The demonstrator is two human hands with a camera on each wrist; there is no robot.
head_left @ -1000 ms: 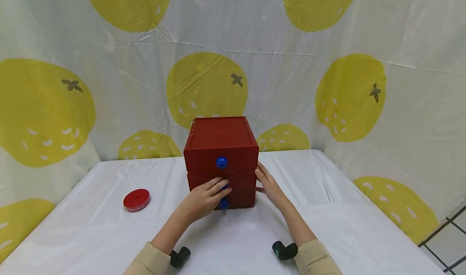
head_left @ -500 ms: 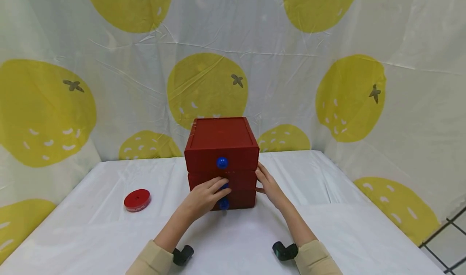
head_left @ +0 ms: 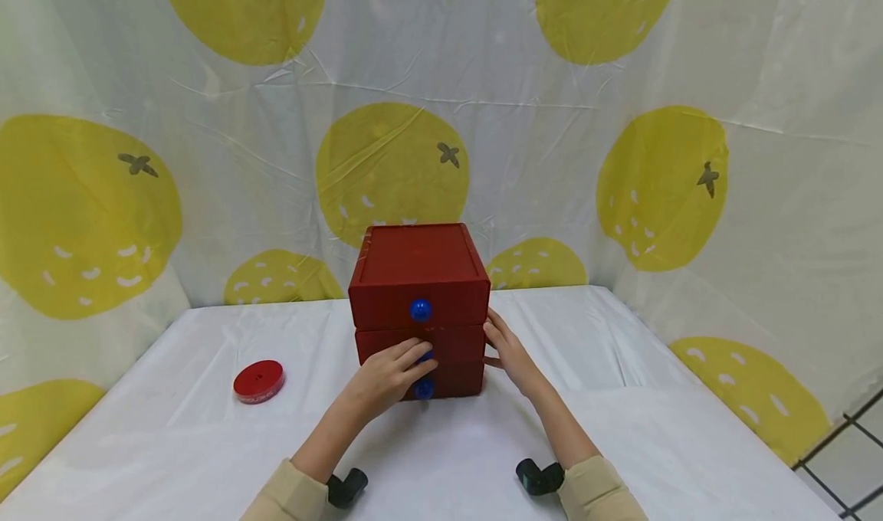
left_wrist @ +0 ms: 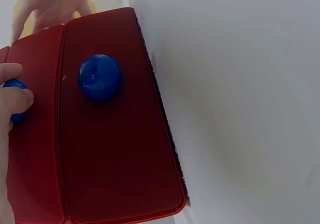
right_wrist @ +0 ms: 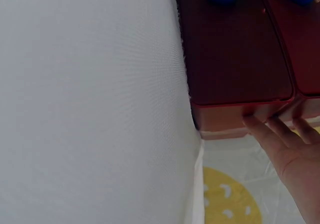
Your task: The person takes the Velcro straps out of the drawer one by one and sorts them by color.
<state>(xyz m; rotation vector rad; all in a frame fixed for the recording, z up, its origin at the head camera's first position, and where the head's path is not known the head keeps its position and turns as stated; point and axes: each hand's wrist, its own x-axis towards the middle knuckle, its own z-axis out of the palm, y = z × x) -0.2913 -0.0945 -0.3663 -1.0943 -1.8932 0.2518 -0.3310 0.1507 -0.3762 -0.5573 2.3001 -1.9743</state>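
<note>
On the white-covered table (head_left: 441, 460), a red drawer box (head_left: 417, 254) stands centrally. The left hand (head_left: 382, 378) pinches its middle blue knob (left_wrist: 14, 84); the right hand (head_left: 512, 355), straight-fingered, touches its right side, where firm, even pressure should prevent sliding.

Red 3-drawer box (head_left: 418, 285) (blue knobs (head_left: 421, 310)) stands upright on white cloth (head_left: 441, 460).

The left forearm (head_left: 334, 433) and right forearm (head_left: 559, 421) are slanting forward and inward from beige sleeves (head_left: 602, 490). The left hand (head_left: 386, 377) is lying with its back upward, its fingers pointing toward the person's right and curling into a pinch. The right hand (head_left: 509, 352) is resting apart from it, its fingers fairly straight, slightly separated and touching with their tips.
</note>
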